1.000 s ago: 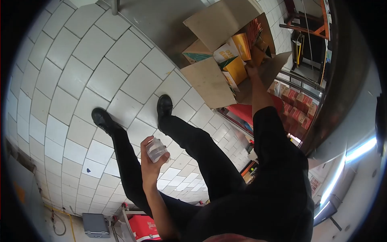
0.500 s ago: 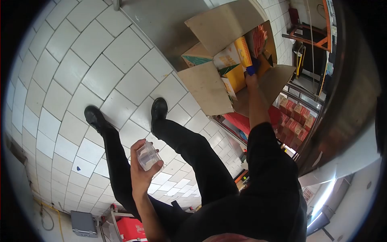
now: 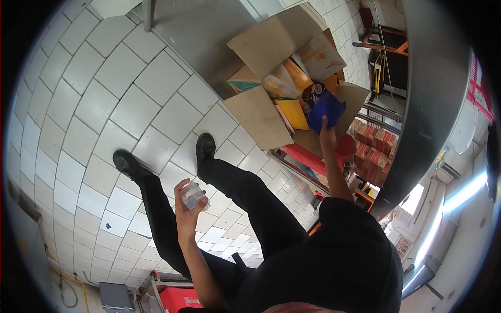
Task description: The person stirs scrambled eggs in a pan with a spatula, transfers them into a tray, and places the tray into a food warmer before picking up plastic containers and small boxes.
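My left hand is closed around a small clear plastic container, held above the floor in front of my legs. On the right, my right hand grips the edge of a flat dark blue packet with printing at its far end. The packet is over the opening of a cardboard box with its flaps spread out. Inside the box, beside the packet, are a yellow carton, an orange-and-white printed packet and a pale printed packet.
The box rests by a grey metal surface. Stacked red-and-white cartons stand beyond it on the right, near a metal counter edge. White tiles cover the floor. A grey case and a red box are at the bottom left.
My right hand has drawn the blue packet up from among the box's contents, so more of it shows. A pale printed packet now covers where red packets showed. My left hand still holds the container.
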Demonstrator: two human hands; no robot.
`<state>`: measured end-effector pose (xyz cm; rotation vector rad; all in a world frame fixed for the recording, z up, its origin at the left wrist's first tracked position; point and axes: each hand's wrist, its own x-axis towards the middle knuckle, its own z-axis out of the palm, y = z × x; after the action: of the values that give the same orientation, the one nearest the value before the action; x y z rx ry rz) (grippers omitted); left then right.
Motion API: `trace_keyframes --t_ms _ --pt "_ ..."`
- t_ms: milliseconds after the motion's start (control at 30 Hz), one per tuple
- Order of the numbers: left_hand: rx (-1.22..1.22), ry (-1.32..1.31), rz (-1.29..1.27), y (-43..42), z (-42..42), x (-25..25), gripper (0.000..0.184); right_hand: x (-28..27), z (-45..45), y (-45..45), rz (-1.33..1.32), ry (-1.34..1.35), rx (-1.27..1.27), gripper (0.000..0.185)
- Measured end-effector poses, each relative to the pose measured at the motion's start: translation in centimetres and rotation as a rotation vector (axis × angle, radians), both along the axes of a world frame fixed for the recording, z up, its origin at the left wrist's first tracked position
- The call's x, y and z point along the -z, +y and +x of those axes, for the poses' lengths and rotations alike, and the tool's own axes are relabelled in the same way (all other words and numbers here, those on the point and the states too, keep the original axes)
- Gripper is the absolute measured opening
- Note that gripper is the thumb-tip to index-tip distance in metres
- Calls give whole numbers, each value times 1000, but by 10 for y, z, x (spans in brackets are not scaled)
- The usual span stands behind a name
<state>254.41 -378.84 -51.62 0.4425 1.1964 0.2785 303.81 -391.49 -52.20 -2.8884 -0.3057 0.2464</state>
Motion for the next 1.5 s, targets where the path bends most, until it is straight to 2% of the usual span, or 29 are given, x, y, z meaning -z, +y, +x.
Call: trace_keyframes --t_ms 100,200,300,333,400,500,600,700,800,1000,1133,1200,1300,1400,1500 --pt "28 5 4 2 1 -2 64 -6 -24 -16 57 -191 -268 53" --pt "49 2 12 -2 0 2 64 -12 -41 -19 260 -197 -264 41" --pt "60 11 6 -4 -2 3 64 -16 -40 -32 326 -202 -327 28" --pt "65 7 5 -4 -2 5 64 -19 -39 -34 288 -216 -473 27" --pt "77 -2 -7 -5 -3 4 65 -46 -55 -12 197 -241 -763 30" --pt "52 -17 -23 -4 -3 -1 65 -51 -72 0 -37 -227 -831 43" --pt "21 -111 2 -3 -5 1 68 -51 -95 30 -80 -102 -1020 52" --pt "-27 -171 -26 -2 -8 -2 72 -29 -108 54 -62 -49 -899 63" --pt "-23 -170 -32 3 -13 -4 73 0 -100 70 -57 -214 -813 71" --pt "20 -130 0 8 -22 -3 72 -6 -52 88 184 -211 -817 71" --pt "22 -107 -34 14 -18 -8 71 21 38 149 167 271 -282 48" --pt "68 -99 11 17 -20 -8 72 67 79 168 135 461 -392 41" --pt "97 -67 46 19 -27 -8 73 132 114 200 -71 527 -411 42" --pt "66 -33 47 27 -31 -14 76 175 137 212 181 436 -769 42" --pt "36 -23 68 34 -36 -17 81 202 159 223 132 366 -840 42"
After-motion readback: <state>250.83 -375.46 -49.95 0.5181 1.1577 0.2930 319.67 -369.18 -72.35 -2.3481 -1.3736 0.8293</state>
